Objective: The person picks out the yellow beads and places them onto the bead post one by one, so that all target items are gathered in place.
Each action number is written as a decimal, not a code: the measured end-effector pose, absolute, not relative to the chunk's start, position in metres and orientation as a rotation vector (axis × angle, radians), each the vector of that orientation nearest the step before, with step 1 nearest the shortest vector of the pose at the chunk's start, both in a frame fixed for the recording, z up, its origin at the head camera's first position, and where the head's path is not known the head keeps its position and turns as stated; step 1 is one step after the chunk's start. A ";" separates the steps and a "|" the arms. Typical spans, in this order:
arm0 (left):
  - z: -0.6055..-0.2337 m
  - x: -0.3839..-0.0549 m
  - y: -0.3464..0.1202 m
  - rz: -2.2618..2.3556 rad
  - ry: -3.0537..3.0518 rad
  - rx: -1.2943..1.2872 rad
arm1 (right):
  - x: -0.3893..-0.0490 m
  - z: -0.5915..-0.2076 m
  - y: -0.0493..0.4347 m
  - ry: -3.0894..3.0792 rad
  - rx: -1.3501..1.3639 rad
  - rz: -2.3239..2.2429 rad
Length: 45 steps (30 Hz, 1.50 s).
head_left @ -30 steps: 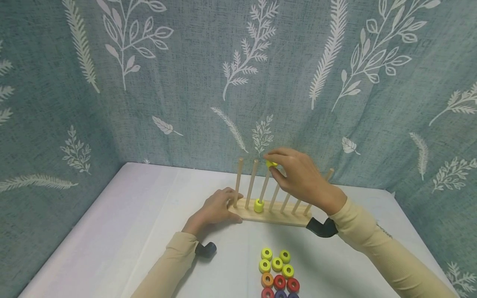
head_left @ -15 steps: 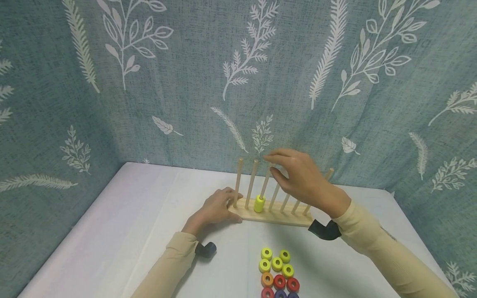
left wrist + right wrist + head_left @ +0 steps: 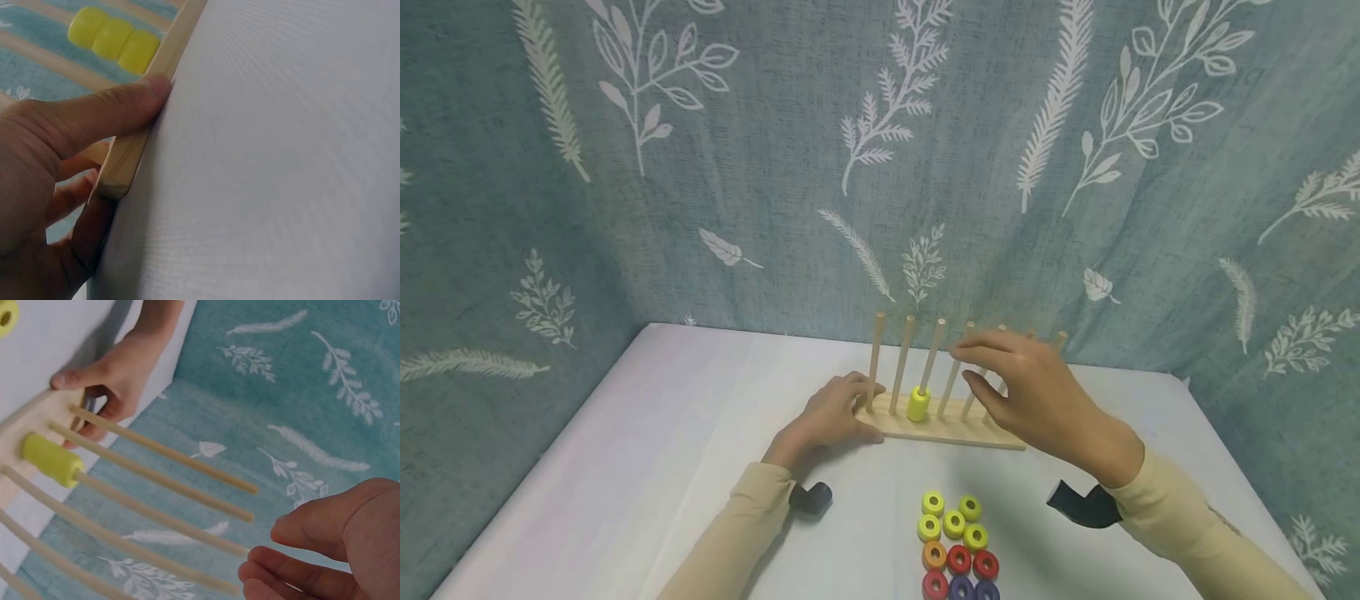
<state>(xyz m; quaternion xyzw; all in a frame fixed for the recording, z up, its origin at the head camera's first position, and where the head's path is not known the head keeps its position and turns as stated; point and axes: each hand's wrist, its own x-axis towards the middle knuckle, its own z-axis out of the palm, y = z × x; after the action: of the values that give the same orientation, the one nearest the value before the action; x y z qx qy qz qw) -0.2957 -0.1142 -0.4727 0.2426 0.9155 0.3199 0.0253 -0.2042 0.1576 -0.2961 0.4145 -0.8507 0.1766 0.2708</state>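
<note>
My left hand [image 3: 833,411] grips the left end of a wooden peg rack's base [image 3: 130,153], thumb on the front edge and fingers behind. The rack has a row of several upright wooden pegs [image 3: 875,362]. Three yellow beads [image 3: 114,40] sit stacked at the bottom of the third peg from the left. My right hand [image 3: 1037,392] hovers in front of the rack's right-hand pegs, thumb and fingers apart, holding nothing. In the right wrist view its fingertips [image 3: 257,555] appear close to the tips of the pegs.
On the white table [image 3: 715,417], in front of the rack, lie loose beads: several yellow ones [image 3: 953,523], an orange one [image 3: 934,556], red ones [image 3: 959,559] and purple ones [image 3: 961,588]. A leaf-patterned teal curtain [image 3: 760,167] stands behind and at the sides.
My right hand released a yellow bead at the top of the third peg; it dropped onto the stack. The hand then moved right and down. The left hand kept its hold.
</note>
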 end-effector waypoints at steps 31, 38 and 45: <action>-0.475 -0.295 -0.114 1.006 2.835 0.753 | -0.160 -0.406 0.180 -2.890 1.158 0.663; -0.475 -0.294 -0.114 1.002 2.828 0.748 | -0.160 -0.418 0.180 -2.976 1.144 0.733; -0.470 -0.294 -0.114 0.991 2.832 0.765 | -0.160 -0.421 0.181 -2.977 1.145 0.739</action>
<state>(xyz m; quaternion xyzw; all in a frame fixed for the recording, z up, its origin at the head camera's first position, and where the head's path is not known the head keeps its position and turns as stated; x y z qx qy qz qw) -0.2937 -0.1137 -0.4696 0.2470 0.9144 0.3199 0.0225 -0.1600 0.1813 -0.4207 0.3488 -0.9073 0.2251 -0.0660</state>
